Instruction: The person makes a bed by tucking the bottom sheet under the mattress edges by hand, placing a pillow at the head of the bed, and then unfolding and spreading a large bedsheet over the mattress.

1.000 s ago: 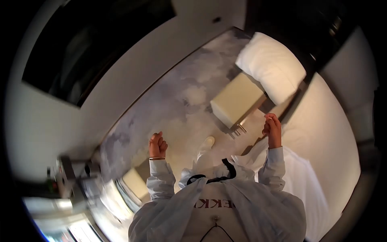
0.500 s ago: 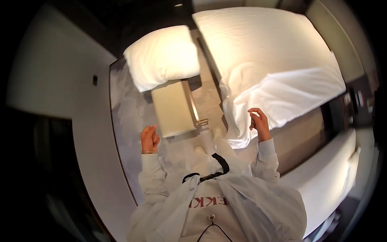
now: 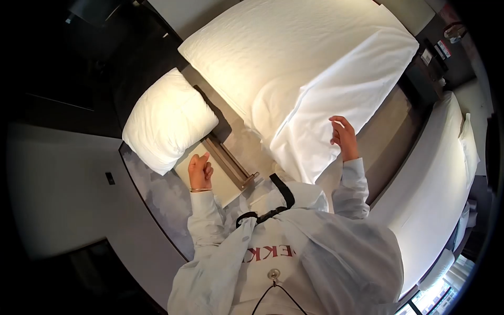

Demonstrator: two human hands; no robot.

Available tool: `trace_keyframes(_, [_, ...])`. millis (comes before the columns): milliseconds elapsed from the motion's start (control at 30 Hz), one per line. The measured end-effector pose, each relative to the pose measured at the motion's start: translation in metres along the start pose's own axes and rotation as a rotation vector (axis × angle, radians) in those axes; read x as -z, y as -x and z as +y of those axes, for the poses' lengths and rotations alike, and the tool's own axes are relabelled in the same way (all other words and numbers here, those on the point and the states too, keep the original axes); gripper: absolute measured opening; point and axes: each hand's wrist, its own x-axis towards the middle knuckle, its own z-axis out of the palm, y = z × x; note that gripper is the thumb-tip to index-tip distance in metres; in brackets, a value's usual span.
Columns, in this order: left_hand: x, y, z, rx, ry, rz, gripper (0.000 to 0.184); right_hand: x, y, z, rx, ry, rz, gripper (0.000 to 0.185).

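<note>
My left hand [image 3: 200,171] is loosely curled above a pale bench [image 3: 223,181] with a brown side rail, and nothing shows in its fingers. A bracelet circles that wrist. On the bench's far end lies a plump white pillow or folded duvet [image 3: 168,118], which the hand does not touch. My right hand [image 3: 343,137] is raised in front of the bed, fingers bent but apart, holding nothing visible. Behind it, a white sheet [image 3: 336,79] covers the bed, with a loose fold hanging over the near corner.
To the right stands a second white-covered bed or couch [image 3: 420,210] with a pillow [image 3: 469,144] on it. A dark nightstand [image 3: 424,79] holds small items between the two. A grey wall [image 3: 68,184] runs along the left, over patterned carpet [image 3: 163,202].
My view has turned right, so the bench and bed have swung left and tilted in view. The bench is now close under my left hand. Both hands keep much the same pose.
</note>
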Motion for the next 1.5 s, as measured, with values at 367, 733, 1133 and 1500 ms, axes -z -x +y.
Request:
trace_keyframes(367, [-0.069,-0.089,-0.056,0.097,-0.363,-0.047,0.041,0.004,-0.051,0.029,-0.059,-0.037,-0.070,0.015])
trace_keyframes(733, [-0.104,-0.295,-0.229,0.437,-0.618,-0.520,0.048,0.006,-0.034,0.081,-0.215,-0.080,0.417,0.015])
trace_keyframes(1133, [-0.151,-0.356,-0.320,0.661,-0.887,-0.907,0.039,-0.168,-0.123,0.079,-0.242,-0.378,0.413,0.017])
trace_keyframes(1500, [-0.154,-0.363,-0.250,0.851,-0.633,-0.954,0.011,-0.233,-0.135,0.126,-0.239,-0.150,0.732,0.034])
